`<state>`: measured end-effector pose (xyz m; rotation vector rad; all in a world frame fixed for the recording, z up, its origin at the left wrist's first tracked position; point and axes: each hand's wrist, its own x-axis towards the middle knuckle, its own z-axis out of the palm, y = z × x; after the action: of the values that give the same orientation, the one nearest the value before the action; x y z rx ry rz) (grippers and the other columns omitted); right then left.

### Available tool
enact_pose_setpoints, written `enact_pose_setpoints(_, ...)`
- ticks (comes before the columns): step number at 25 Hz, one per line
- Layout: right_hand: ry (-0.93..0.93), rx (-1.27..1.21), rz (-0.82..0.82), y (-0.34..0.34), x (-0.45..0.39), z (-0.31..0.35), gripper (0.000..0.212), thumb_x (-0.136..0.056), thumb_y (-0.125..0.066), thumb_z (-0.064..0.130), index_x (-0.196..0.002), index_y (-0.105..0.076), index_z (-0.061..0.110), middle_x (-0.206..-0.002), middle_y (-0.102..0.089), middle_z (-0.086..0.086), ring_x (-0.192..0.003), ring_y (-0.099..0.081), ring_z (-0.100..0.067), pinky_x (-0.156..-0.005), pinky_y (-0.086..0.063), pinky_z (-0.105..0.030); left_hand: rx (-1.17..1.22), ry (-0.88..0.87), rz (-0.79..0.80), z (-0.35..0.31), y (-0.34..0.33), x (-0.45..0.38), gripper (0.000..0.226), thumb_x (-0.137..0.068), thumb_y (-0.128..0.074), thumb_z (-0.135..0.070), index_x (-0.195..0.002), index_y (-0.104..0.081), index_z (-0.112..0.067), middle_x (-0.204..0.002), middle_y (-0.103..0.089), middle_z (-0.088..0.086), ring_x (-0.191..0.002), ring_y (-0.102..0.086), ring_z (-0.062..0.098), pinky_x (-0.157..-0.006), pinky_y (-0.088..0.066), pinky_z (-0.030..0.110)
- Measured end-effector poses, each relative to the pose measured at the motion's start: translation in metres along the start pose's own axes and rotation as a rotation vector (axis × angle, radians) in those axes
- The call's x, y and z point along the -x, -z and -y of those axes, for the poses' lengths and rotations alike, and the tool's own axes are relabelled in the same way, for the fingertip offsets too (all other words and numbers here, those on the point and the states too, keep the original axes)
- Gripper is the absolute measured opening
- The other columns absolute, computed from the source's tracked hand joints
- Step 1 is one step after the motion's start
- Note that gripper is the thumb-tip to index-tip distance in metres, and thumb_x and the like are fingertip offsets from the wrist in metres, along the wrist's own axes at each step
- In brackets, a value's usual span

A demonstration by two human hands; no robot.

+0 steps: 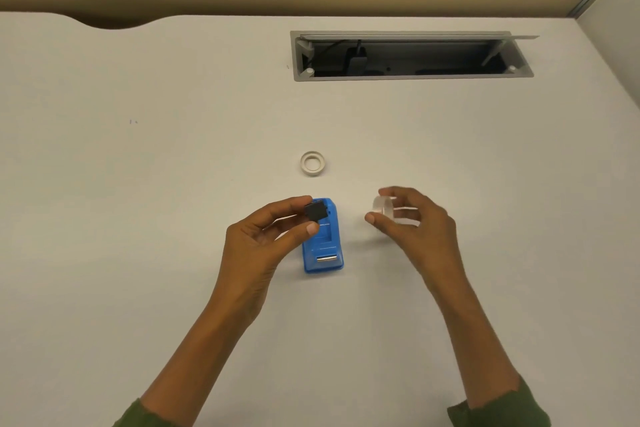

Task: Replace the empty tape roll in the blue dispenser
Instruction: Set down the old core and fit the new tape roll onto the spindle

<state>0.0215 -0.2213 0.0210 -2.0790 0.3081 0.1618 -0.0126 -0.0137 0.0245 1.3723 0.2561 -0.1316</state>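
**Spindle and fresh roll in hand, dispenser waiting empty**

While the blue dispenser (323, 243) sits on the white desk (138, 218) between the two hands, its roll bay looks vacant and its metal cutter faces the person. The left hand (263, 236) pinches a small black spindle (316, 211) between thumb and forefinger, held just above the dispenser's far end. The right hand (412, 222) has its fingers (391, 191) closed lightly around a clear tape roll (382, 208), thumb below and fingertips over the rim, lifted off the desk just beside the dispenser. A white ring, probably the spent core (313, 164), lies flat farther back, apart from everything else.

Judging by looks, the new roll is light and stiff but slick on its outer face, so a hold across the rim edges seems safer than squeezing the wound surface. The spindle is small, hard and easily dropped; gripping its flat ends leaves the barrel free to slide through the roll's hole. The dispenser looks light enough to skate when the loaded spindle is pressed in.
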Motion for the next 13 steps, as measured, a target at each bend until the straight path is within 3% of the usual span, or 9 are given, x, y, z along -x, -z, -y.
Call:
enact_pose_setpoints(1, 0.018, -0.161, 0.075, 0.004, 0.001, 0.007, 0.038, -0.065, -0.082, 0.03, -0.098, -0.065, 0.038, -0.094, -0.069, 0.013, -0.087, -0.065, -0.004, -0.066, -0.046, -0.004, -0.002, 0.001, 0.005, -0.002, 0.0, 0.0, 0.034, -0.062, -0.077, -0.024, -0.095, -0.071, -0.027, -0.097, -0.075, -0.007, -0.095, -0.068, 0.013, -0.073, -0.049, 0.011)
enact_pose_setpoints(3, 0.086, -0.367, 0.253, 0.006, 0.003, 0.018, 0.047, -0.062, -0.083, 0.021, -0.102, -0.065, 0.037, -0.101, -0.071, 0.012, -0.096, -0.067, -0.01, -0.078, -0.054, -0.019, -0.001, 0.006, 0.021, -0.004, -0.002, 0.001, 0.034, -0.063, -0.076, -0.025, -0.096, -0.071, -0.027, -0.097, -0.075, -0.006, -0.094, -0.069, 0.016, -0.078, -0.052, 0.017)
enact_pose_setpoints(4, 0.124, -0.405, 0.323, 0.005, 0.004, 0.023, 0.05, -0.061, -0.083, 0.017, -0.105, -0.065, 0.034, -0.105, -0.07, 0.01, -0.099, -0.067, -0.015, -0.081, -0.055, -0.026, -0.008, 0.008, 0.028, -0.006, -0.003, 0.001, 0.033, -0.064, -0.076, -0.026, -0.097, -0.071, -0.027, -0.098, -0.075, -0.004, -0.093, -0.07, 0.018, -0.082, -0.052, 0.023)
enact_pose_setpoints(7, 0.178, -0.425, 0.431, -0.004, 0.007, 0.035, 0.056, -0.059, -0.083, 0.008, -0.109, -0.065, 0.029, -0.109, -0.07, 0.005, -0.101, -0.066, -0.017, -0.081, -0.057, -0.031, -0.038, -0.004, 0.039, -0.009, -0.005, 0.002, 0.031, -0.068, -0.073, -0.026, -0.099, -0.07, -0.026, -0.097, -0.075, -0.003, -0.086, -0.071, 0.021, -0.088, -0.055, 0.034)
enact_pose_setpoints(13, 0.205, -0.346, 0.462, -0.011, 0.008, 0.044, 0.054, -0.063, -0.082, 0.004, -0.111, -0.065, 0.023, -0.116, -0.067, -0.002, -0.106, -0.064, -0.02, -0.091, -0.055, -0.045, -0.044, -0.03, 0.009, -0.012, -0.004, 0.002, 0.033, -0.065, -0.071, -0.033, -0.098, -0.072, -0.026, -0.093, -0.076, -0.008, -0.083, -0.072, 0.018, -0.082, -0.055, 0.023)
